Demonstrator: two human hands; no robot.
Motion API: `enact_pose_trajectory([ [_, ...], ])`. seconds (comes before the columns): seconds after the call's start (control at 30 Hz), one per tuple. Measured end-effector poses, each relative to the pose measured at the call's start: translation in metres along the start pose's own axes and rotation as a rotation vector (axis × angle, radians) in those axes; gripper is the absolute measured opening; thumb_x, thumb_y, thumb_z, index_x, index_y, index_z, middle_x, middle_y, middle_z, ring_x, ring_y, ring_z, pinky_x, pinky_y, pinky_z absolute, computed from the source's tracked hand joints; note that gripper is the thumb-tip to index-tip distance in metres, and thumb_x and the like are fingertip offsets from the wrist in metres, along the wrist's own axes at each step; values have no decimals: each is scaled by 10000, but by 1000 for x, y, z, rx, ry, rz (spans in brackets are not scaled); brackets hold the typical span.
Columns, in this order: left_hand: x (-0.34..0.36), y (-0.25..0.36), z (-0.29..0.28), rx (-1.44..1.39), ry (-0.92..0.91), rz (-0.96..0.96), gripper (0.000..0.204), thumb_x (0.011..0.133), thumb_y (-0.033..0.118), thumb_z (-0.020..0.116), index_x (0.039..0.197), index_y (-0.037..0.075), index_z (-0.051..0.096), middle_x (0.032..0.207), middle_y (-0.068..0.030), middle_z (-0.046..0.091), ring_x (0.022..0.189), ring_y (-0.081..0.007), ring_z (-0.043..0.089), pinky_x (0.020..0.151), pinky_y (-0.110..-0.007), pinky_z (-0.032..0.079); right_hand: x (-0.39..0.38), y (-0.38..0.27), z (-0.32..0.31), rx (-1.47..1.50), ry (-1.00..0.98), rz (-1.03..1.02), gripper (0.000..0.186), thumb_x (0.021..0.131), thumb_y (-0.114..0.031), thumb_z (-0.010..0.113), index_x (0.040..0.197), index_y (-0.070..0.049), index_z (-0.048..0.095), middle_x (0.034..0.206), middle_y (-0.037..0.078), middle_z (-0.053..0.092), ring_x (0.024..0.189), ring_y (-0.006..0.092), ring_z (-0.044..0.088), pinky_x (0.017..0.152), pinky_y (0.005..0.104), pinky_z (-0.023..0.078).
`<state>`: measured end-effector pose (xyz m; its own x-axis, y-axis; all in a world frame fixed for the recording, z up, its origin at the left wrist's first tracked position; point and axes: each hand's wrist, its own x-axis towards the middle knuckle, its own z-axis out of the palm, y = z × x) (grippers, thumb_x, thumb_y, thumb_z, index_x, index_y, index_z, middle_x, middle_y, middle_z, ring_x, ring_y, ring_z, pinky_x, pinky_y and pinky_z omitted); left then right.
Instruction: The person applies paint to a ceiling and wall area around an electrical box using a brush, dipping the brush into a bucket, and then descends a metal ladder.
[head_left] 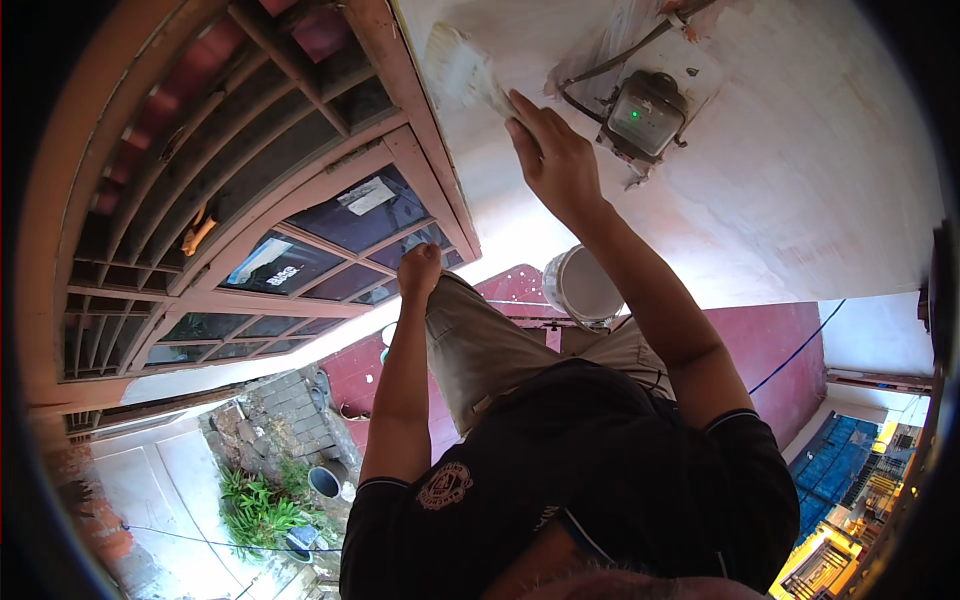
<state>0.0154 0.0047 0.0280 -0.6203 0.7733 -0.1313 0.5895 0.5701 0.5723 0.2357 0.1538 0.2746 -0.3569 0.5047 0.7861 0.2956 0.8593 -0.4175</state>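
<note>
My right hand (555, 160) is raised to the white wall (780, 170), its fingers closed round a wide paintbrush (478, 82). The brush's pale, whitish head lies against the wall beside the window frame (420, 170). My left hand (419, 268) is closed in front of the window's lower corner, just above my knee. What it grips, if anything, is hidden. Between my right forearm and my legs, a white bucket (583, 290) stands lower down, pale inside and spattered on its rim.
A grey electricity meter (645, 115) with a green light and cables sticks out of the wall near my right hand. Left are wooden louvres (240, 100) and glass panes. Below lie a red floor (745, 350), plants (255, 510), a dark bucket (324, 482) and paving.
</note>
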Motion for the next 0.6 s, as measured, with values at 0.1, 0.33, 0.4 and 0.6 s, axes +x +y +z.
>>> enact_pose_trajectory([
  [0.1, 2, -4, -1, -7, 11, -3, 426, 923, 443, 500, 925, 77, 720, 960, -201, 710, 927, -432, 667, 822, -507, 522, 13, 5, 21, -26, 52, -48, 340, 942, -97, 659, 1272, -37, 607, 835, 130, 652, 659, 285, 648, 578, 380, 517],
  [0.33, 3, 1, -3, -24, -5, -28, 424, 923, 439, 501, 923, 77, 723, 956, -197, 713, 924, -426, 671, 825, -503, 524, -27, 25, 45, -122, -77, 12, 316, 944, -105, 654, 1252, -43, 617, 821, 119, 651, 647, 290, 644, 571, 391, 523],
  [0.4, 3, 0, -3, -24, 7, -18, 425, 924, 441, 499, 929, 79, 722, 964, -194, 714, 930, -421, 673, 827, -499, 525, -41, 28, 44, -133, -132, 28, 311, 946, -106, 653, 1248, -43, 619, 816, 117, 648, 643, 290, 642, 570, 395, 523],
  [0.6, 0, -1, -5, -28, 3, -25, 425, 931, 435, 505, 916, 65, 714, 957, -209, 705, 930, -425, 664, 822, -496, 517, -21, 19, 35, -112, -37, -7, 303, 943, -93, 658, 1237, -28, 624, 849, 146, 665, 671, 294, 665, 580, 386, 531],
])
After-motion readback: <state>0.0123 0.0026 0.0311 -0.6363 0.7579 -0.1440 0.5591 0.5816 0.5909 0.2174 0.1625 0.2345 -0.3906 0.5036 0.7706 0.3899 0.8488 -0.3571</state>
